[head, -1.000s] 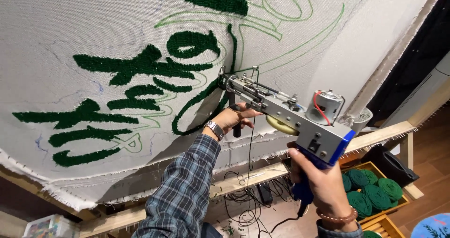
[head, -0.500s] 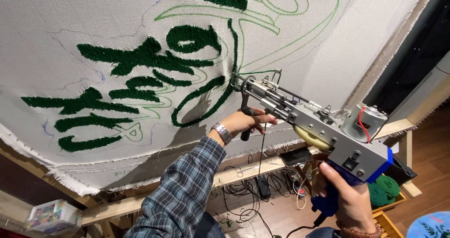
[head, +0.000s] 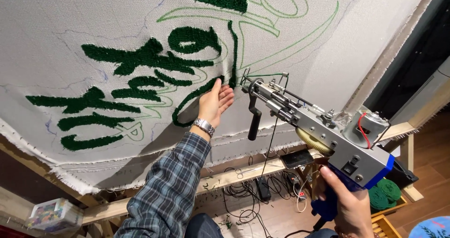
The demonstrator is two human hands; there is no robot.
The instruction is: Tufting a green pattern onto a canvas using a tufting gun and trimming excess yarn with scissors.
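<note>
— What are your hands doing?
— My left hand [head: 214,103] is lying open and flat on the cloth [head: 93,27], fingertips touching the green tufting [head: 187,99]. My right hand [head: 349,205] is gripping the tufting gun's [head: 323,135] blue handle, its needle just beside my fingers.

L hand [head: 214,103] flat on cloth [head: 84,22] by green tufting; R hand [head: 349,205] grips tufting gun [head: 323,135].
</note>
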